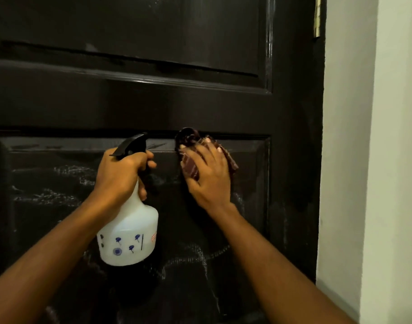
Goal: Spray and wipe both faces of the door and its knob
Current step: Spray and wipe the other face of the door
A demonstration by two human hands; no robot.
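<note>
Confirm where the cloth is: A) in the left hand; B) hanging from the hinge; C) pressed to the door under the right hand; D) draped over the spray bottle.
C: the right hand presses the cloth on the door; the left hand grips the spray bottle.

A dark, glossy panelled door (pixel 153 108) fills the view, its lower panel streaked with pale smears below both hands. A white plastic spray bottle (pixel 130 230), with a black trigger head and small blue flower prints, hangs upright in the grip of the left hand (pixel 120 174). A maroon striped cloth (pixel 191 164) lies flat against the panel's upper edge under the spread right hand (pixel 209 176) — one bunched end juts beyond the fingertips.
</note>
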